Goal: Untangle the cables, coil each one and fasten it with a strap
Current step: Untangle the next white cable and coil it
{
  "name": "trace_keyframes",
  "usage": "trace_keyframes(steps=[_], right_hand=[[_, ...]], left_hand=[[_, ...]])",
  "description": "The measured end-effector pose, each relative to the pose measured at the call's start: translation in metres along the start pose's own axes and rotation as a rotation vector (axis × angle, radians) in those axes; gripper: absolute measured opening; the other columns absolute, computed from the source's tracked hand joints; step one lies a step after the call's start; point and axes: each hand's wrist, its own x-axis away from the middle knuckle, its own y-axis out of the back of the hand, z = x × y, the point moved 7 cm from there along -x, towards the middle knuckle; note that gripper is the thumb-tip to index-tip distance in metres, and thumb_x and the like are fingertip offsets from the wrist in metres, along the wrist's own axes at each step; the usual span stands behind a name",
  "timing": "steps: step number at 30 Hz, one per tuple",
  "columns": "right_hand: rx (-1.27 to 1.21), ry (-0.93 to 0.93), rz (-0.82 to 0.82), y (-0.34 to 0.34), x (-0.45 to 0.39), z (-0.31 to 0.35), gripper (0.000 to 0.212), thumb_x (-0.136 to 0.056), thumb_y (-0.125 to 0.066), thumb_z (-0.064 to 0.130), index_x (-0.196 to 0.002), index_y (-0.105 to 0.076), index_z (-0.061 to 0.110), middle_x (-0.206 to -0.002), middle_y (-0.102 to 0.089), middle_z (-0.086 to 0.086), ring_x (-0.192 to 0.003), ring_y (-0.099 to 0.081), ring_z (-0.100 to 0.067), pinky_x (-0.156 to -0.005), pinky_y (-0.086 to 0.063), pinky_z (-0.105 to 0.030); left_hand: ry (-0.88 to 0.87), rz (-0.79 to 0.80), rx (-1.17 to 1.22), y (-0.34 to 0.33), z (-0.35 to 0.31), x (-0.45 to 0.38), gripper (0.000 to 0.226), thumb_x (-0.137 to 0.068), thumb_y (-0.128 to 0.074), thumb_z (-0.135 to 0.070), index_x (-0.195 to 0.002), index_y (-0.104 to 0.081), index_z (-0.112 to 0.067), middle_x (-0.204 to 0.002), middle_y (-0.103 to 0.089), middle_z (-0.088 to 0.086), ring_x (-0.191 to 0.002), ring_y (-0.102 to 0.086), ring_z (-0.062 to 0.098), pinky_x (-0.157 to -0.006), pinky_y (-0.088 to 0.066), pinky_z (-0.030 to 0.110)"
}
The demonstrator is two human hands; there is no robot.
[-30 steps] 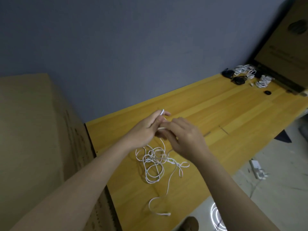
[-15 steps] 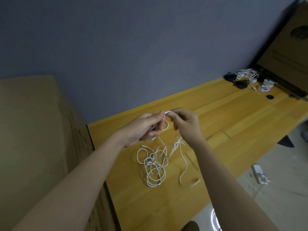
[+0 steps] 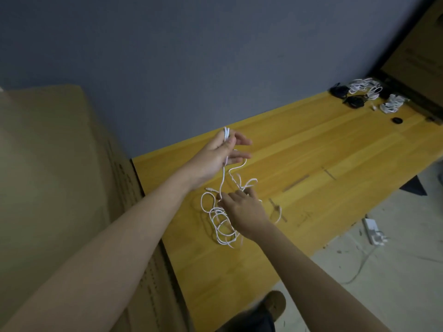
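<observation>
Your left hand (image 3: 217, 155) pinches a doubled loop of the white cable (image 3: 221, 220), raised above the wooden table (image 3: 311, 149). Your right hand (image 3: 242, 208) grips strands at the tangle lying on that table.

two hands (image 3: 215, 156), one tangled cable (image 3: 221, 221)

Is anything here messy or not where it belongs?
Yes. The white cable lies in a loose tangle on the wooden table, one end held up in the left hand while the right hand works at it. A white charger lies on the floor.
</observation>
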Motion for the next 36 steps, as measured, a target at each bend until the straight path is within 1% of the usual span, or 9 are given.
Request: trace_keyframes(steps=[4,7,12,16,19,24,28,32,36], right_hand=[[0.029,0.218,-0.298,0.045,0.008,0.014,0.020,-0.097,-0.050,0.029,-0.086,-0.061,0.016,-0.067,-0.054,0.002,-0.065,-0.049,-0.020,-0.069,-0.034,-0.033],[0.035,0.183,-0.451,0.083,0.014,-0.001,0.028,-0.101,-0.047,0.031,-0.085,-0.065,0.016,-0.068,-0.049,0.000,-0.070,-0.042,-0.020,-0.070,-0.035,-0.033],[-0.198,-0.038,-0.420,0.089,0.006,-0.048,0.021,-0.097,-0.050,0.024,-0.095,-0.066,0.011,-0.077,-0.055,-0.004,-0.073,-0.046,-0.024,-0.066,-0.040,-0.035],[-0.487,-0.363,-0.439,0.077,0.014,-0.089,0.009,-0.084,-0.066,0.019,-0.089,-0.070,0.013,-0.079,-0.052,0.005,-0.075,-0.050,-0.014,-0.071,-0.041,-0.032],[-0.439,-0.435,-0.307,0.060,0.017,-0.102,0.013,-0.076,-0.074,0.030,-0.083,-0.073,0.018,-0.083,-0.062,0.003,-0.086,-0.054,-0.020,-0.076,-0.038,-0.027],[-0.728,-0.584,-0.204,0.032,0.025,-0.099,0.009,-0.080,-0.074,0.032,-0.079,-0.074,0.024,-0.086,-0.064,0.011,-0.085,-0.060,-0.010,-0.076,-0.046,-0.031],[-0.962,-0.696,-0.292,0.032,0.031,-0.090,0.013,-0.072,-0.078,0.034,-0.081,-0.069,0.034,-0.087,-0.063,0.007,-0.074,-0.062,-0.007,-0.064,-0.051,-0.022],[-1.117,-0.792,-0.270,0.016,0.048,-0.094,0.017,-0.077,-0.077,0.007,-0.083,-0.070,0.021,-0.064,-0.059,0.004,-0.057,-0.055,-0.004,-0.059,-0.050,-0.025],[-1.066,-0.768,-0.105,0.008,0.052,-0.085,0.014,-0.087,-0.068,0.030,-0.101,-0.068,0.029,-0.086,-0.069,0.006,-0.074,-0.062,-0.001,-0.070,-0.049,-0.023]], left_hand=[[-0.040,-0.005,-0.333,0.000,0.008,0.002,0.020,-0.105,-0.027,-0.020,-0.114,-0.044,-0.018,-0.130,-0.051,0.001,-0.112,-0.060,0.015,-0.099,-0.045,0.024],[0.022,0.059,-0.661,0.000,0.020,0.007,0.022,-0.104,-0.029,-0.030,-0.115,-0.046,-0.021,-0.124,-0.058,-0.005,-0.088,-0.068,0.014,-0.088,-0.050,0.032],[0.087,0.157,-0.850,-0.013,0.013,0.012,0.026,-0.104,-0.031,-0.034,-0.085,-0.046,-0.025,-0.072,-0.060,-0.002,-0.075,-0.059,0.022,-0.071,-0.044,0.035],[0.115,0.229,-0.816,-0.022,0.012,0.016,0.040,-0.095,-0.050,-0.047,-0.088,-0.062,-0.010,-0.070,-0.057,-0.018,-0.065,-0.056,0.003,-0.062,-0.043,0.022],[0.113,0.277,-0.754,-0.025,0.015,0.017,0.032,-0.090,-0.059,-0.047,-0.082,-0.071,-0.018,-0.092,-0.058,-0.008,-0.074,-0.059,0.012,-0.073,-0.046,0.033],[0.048,0.062,-0.555,-0.013,0.004,0.013,0.031,-0.095,-0.056,-0.036,-0.072,-0.069,-0.020,-0.067,-0.045,0.008,-0.061,-0.040,0.017,-0.057,-0.028,0.029],[0.050,-0.063,-0.523,-0.006,0.004,0.011,0.031,-0.096,-0.054,-0.033,-0.071,-0.066,-0.020,-0.057,-0.038,-0.004,-0.052,-0.036,0.012,-0.052,-0.027,0.027],[0.022,-0.269,-0.490,0.019,0.001,0.007,0.032,-0.098,-0.050,-0.030,-0.069,-0.062,-0.022,-0.053,-0.032,-0.005,-0.044,-0.031,0.008,-0.049,-0.026,0.028],[0.018,-0.288,-0.399,0.027,0.000,0.006,0.033,-0.099,-0.048,-0.031,-0.070,-0.063,-0.025,-0.053,-0.031,-0.004,-0.047,-0.031,0.011,-0.054,-0.027,0.030]])
